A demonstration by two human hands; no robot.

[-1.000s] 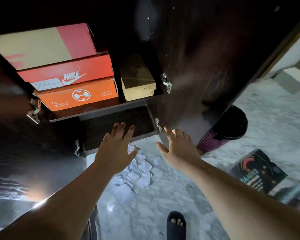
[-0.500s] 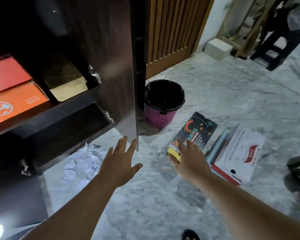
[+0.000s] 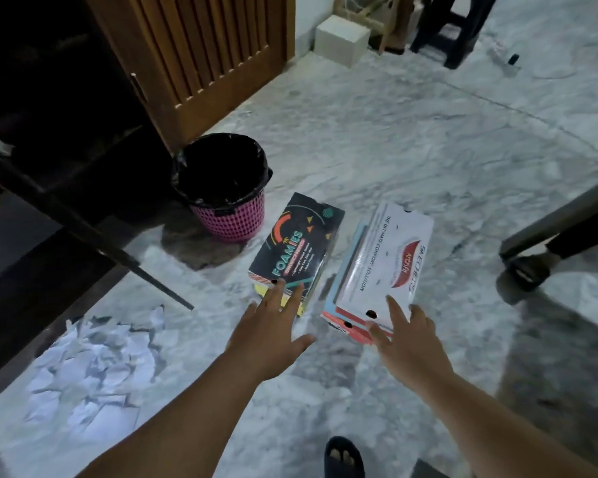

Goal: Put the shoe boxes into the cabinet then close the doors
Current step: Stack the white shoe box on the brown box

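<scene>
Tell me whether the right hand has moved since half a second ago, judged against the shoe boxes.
Yes. The right hand has moved rightward, from over the dark Foamies box to the near end of the white box.

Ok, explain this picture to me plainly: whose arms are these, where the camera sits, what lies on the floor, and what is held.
There is no machine here. A person wears a camera on the head, looking down at their own arms. The left hand and right hand are both open, fingers spread, holding nothing, reaching toward two shoe boxes on the marble floor: a dark Foamies box and a white Skechers box stacked on another box. Behind stands a pink bin with a black liner, with crumpled paper at left and the dark cabinet above it.
</scene>
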